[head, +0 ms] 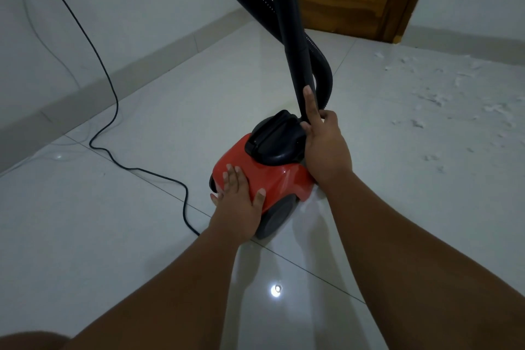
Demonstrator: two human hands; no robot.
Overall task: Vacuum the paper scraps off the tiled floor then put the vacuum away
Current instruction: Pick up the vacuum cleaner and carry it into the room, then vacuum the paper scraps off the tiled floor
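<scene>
Vacuum: small red plastic canister vacuum (255, 176) with black top sits on the glossy pale tiled floor (142, 236).
Left hand (238, 202): spread flat on its rear, likely steadying it.
Right hand (324, 145): wrapped around the rigid black tube (295, 45) at its front, forefinger extended along it.
Paper scraps (437, 94): right of the vacuum, unvacuumed.
Black power cord (113, 122): trails left.

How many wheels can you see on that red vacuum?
1. A grey wheel shows on the vacuum's near right side, beside the left hand. Any wheel on the far side is hidden by the body.
</scene>
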